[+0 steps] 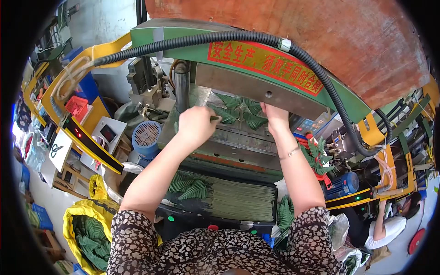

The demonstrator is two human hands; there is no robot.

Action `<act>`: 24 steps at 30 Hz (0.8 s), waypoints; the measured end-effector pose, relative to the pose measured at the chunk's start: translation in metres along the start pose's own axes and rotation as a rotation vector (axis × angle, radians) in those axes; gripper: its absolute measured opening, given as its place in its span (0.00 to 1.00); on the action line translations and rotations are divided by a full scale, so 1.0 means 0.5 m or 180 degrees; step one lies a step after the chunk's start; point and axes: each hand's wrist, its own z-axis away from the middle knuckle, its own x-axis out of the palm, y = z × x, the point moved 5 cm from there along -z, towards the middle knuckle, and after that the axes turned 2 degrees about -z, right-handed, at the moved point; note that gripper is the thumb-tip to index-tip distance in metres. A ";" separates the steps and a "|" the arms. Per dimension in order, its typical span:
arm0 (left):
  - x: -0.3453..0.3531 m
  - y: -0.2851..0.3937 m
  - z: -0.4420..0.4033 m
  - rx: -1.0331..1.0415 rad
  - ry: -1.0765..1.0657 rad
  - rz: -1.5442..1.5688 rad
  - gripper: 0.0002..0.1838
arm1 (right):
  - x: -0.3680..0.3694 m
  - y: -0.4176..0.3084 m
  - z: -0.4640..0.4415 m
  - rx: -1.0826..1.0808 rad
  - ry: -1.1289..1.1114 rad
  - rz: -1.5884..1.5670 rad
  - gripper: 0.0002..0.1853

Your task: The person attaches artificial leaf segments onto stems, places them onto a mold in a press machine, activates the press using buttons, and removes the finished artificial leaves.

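Bare forearms (158, 174) reach forward, the left hand (197, 123) curled inward, the right hand (277, 117) extended and partly hidden from view.

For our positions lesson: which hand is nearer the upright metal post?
Left. The left hand is by the lower end of the metal post; the right hand is farther right, past the leaves.

Four leaves (224, 114) lie on one press (197, 54); those in the pile (190, 187) overlap too much to count, and the thin stems (243, 199) are too many. The counter (195, 216) has two green buttons (171, 218) and one red button (213, 227) along its near edge. Around stand two blue motors (146, 137), one red basket (77, 107), one pair of scissors (56, 150), and two black bars (91, 144).
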 end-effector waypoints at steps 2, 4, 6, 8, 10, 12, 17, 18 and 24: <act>-0.014 0.032 0.017 0.0119 -0.0111 0.0396 0.14 | 0.044 0.010 -0.031 0.0154 0.0216 -0.0931 0.05; -0.016 0.045 0.025 0.0125 -0.0137 0.0503 0.14 | 0.077 0.062 -0.083 -0.0016 0.0354 -0.1442 0.08; -0.035 0.053 0.050 0.0142 -0.0185 0.0728 0.15 | 0.074 0.060 -0.084 -0.0169 0.0504 -0.1935 0.11; -0.074 0.048 0.096 0.0025 -0.0306 0.0853 0.15 | 0.037 0.030 -0.061 0.0087 0.0204 -0.1412 0.14; -0.096 0.025 0.160 -0.0110 -0.0425 0.1196 0.15 | -0.015 -0.002 -0.022 0.0667 -0.0282 -0.0308 0.08; -0.107 -0.007 0.241 -0.0169 -0.0574 0.1455 0.15 | -0.052 -0.056 0.091 0.0625 -0.1258 0.0336 0.02; -0.054 -0.114 0.456 -0.0401 -0.1902 0.1537 0.12 | -0.128 -0.032 0.361 0.0662 -0.3056 0.1145 0.04; -0.045 -0.133 0.495 -0.0795 -0.2097 0.1648 0.14 | -0.140 -0.011 0.387 0.0578 -0.2981 0.1445 0.04; 0.026 -0.239 0.669 -0.1202 -0.2074 -0.0184 0.18 | -0.230 0.083 0.556 0.0936 -0.1556 0.1845 0.06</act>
